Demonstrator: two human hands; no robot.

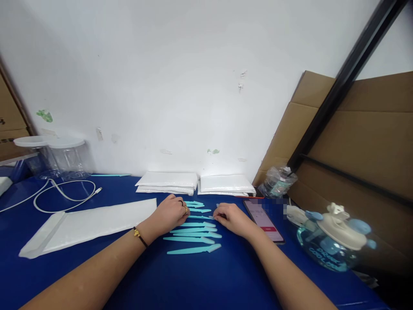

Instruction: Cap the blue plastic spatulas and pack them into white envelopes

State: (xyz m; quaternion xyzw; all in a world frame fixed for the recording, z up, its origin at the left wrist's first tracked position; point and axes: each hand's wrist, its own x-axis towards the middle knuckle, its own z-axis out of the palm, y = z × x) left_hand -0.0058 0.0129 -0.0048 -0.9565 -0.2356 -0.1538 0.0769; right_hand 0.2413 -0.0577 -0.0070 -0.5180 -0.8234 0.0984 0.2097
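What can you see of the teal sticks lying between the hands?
The teal sticks are thin, flat, plastic-looking strips, each tapering from a wider end. Roughly nine lie flat and near parallel, in a column on the blue table cover. The left hand rests on the left ends of the upper ones; fingers of the right hand touch one near the middle. The lowest ones lie untouched.
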